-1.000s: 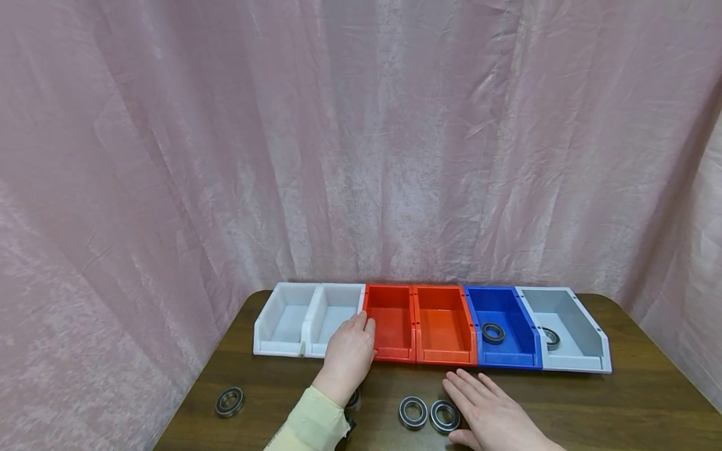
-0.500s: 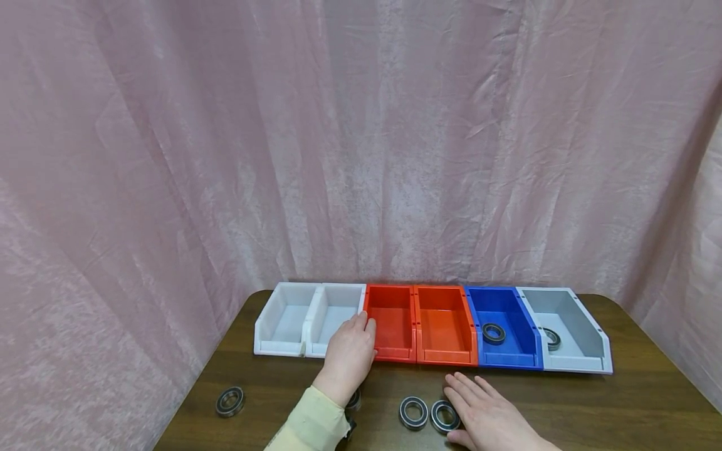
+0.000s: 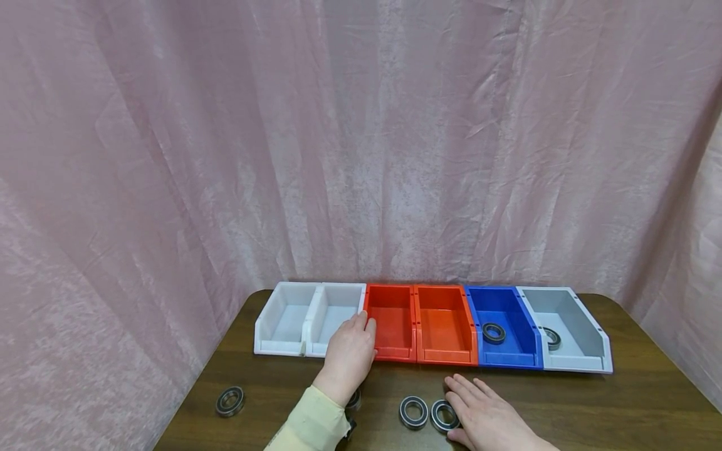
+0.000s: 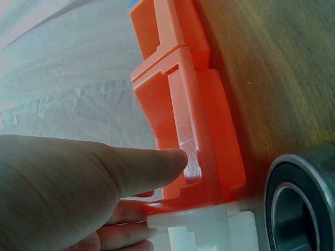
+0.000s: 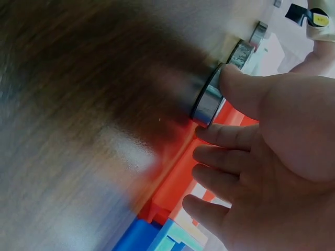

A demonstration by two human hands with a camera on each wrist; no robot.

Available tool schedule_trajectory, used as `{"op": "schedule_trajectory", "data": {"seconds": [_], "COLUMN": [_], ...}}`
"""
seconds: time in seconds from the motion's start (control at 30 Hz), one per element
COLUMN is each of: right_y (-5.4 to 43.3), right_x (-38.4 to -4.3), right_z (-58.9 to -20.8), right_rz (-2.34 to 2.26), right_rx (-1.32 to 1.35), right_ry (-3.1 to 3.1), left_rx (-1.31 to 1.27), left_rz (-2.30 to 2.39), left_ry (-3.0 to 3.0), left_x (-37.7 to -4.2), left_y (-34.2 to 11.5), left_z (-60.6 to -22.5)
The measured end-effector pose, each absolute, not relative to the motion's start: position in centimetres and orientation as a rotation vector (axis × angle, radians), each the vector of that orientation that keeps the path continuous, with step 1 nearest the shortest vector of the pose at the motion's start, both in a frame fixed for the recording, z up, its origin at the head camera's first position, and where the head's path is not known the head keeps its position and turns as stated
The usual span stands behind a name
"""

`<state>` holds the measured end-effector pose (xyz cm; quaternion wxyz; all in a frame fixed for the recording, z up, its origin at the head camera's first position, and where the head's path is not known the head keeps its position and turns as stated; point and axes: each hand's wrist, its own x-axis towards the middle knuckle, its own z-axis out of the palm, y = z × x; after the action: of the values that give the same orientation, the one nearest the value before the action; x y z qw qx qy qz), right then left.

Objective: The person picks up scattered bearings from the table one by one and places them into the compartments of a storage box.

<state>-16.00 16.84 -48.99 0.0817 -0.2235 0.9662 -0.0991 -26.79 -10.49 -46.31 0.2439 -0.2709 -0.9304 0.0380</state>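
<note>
My left hand [image 3: 347,352] lies over the wall between a white bin [image 3: 336,313] and the red bin [image 3: 390,316]. Its thumb reaches straight across the red bin's front lip in the left wrist view, with the other fingers partly hidden behind. A ball bearing [image 4: 320,166] shows close by on the table. Palm down, my right hand [image 3: 485,414] has its fingers stretched out beside another ball bearing [image 3: 435,416]. In the right wrist view, the thumb overlaps that bearing's edge and the index fingertip is at its other side. A third bearing [image 3: 413,425] lies just left of it.
An orange bin [image 3: 444,319], a blue bin [image 3: 504,344] and a grey bin [image 3: 570,351] continue the row to the right. One bearing [image 3: 493,341] lies in the blue bin, one in the grey. Another bearing [image 3: 220,404] lies at the table's left. A pink curtain [image 3: 383,150] hangs behind.
My right hand has shifted very slightly, its fingers drawing a little toward me beside the bearing. My left hand stays in place, and the bearings and bins have not moved.
</note>
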Motion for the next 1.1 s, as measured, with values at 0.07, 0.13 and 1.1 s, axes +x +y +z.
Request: {"op": "schedule_trajectory", "data": {"seconds": [0.07, 0.13, 1.1], "right_y": [16.8, 16.76, 16.33], "right_x": [-15.97, -15.97, -16.39], "right_z": [-49.06, -49.09, -49.65], "right_rz": [-0.289, -0.285, -0.306], "right_rx": [-0.674, -0.678, -0.6], "right_ry": [2.893, 2.896, 2.874], "left_rx": [-0.737, -0.733, -0.729], "left_rz": [0.1, 0.098, 0.099], "left_ry": [-2.55, -2.56, -2.586], "left_x": [-26.75, -26.73, -26.7], "left_y": [-10.48, -10.47, -10.42], "left_z": [-46.27, -46.2, -46.12]}}
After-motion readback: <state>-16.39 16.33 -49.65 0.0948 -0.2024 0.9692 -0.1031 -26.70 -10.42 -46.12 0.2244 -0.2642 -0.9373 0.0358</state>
